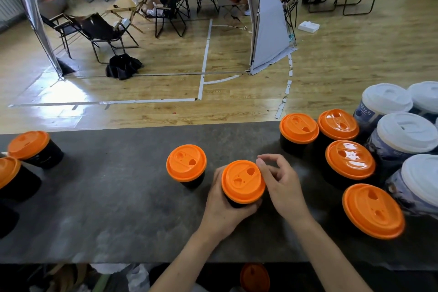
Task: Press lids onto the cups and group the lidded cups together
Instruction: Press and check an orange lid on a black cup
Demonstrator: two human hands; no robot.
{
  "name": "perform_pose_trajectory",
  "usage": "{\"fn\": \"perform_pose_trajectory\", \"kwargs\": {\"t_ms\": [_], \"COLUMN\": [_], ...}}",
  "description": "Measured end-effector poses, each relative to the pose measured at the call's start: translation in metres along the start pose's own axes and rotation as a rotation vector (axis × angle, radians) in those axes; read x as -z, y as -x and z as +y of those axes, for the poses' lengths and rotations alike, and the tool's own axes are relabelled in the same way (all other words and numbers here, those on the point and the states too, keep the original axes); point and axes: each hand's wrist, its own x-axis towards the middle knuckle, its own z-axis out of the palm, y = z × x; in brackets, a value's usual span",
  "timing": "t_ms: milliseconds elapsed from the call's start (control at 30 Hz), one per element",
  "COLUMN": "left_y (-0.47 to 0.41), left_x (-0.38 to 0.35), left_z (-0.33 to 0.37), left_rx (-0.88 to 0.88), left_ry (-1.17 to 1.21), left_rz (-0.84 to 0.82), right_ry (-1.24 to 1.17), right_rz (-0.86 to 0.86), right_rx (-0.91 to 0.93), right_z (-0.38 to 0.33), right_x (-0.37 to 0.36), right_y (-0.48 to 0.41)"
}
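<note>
- My left hand [222,208] is wrapped round the black cup [237,204]. The fingers curl tight on its side, just under the orange lid [243,181].
- That cup stands near the middle of the grey table [118,197], a little to the right.
- My right hand [282,187] sits just right of the lid. Its thumb tip touches the lid's rim. The other fingers are loosely bent and hold nothing.
- The lid lies flat on the cup. I cannot tell if it is pushed all the way down.
- The lid and my left hand hide most of the cup's black side. I cannot see my left fingertips.
- A second lidded cup [186,162] stands just left of it and a bit farther away, not touching.
- On the right is a close bunch of orange-lidded cups [350,159]. Right beside them are white-lidded cups [407,131], some cut off by the edge.
- At the far left are two more orange-lidded cups [28,144], one cut off.
- Something round and orange [254,277] shows under the near table edge. It is too dark to tell what it is.
- Both bare forearms come up from the near edge and lean in toward the cup.
</note>
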Motion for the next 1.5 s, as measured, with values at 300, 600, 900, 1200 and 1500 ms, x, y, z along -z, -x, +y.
{"fn": "perform_pose_trajectory", "kwargs": {"t_ms": [300,600,900,1200,1500], "left_y": [0.001,-0.001,0.002,0.000,0.001], "left_x": [-0.002,0.002,0.001,0.004,0.002], "left_z": [0.002,-0.001,0.001,-0.001,-0.003], "left_rx": [0.029,-0.008,0.037,0.057,0.029], "left_ry": [0.005,-0.012,0.023,0.042,0.022], "left_rz": [0.010,-0.037,0.024,-0.032,-0.004], "right_ry": [0.398,-0.009,0.177,-0.074,0.103], "right_rz": [0.081,-0.084,0.138,-0.089,0.029], "right_rx": [0.300,-0.013,0.156,-0.022,0.098], "right_z": [0.008,-0.003,0.006,0.001,0.006], "right_x": [0.005,0.004,-0.008,0.002,-0.001], "right_y": [0.003,-0.007,0.010,0.001,0.007]}}
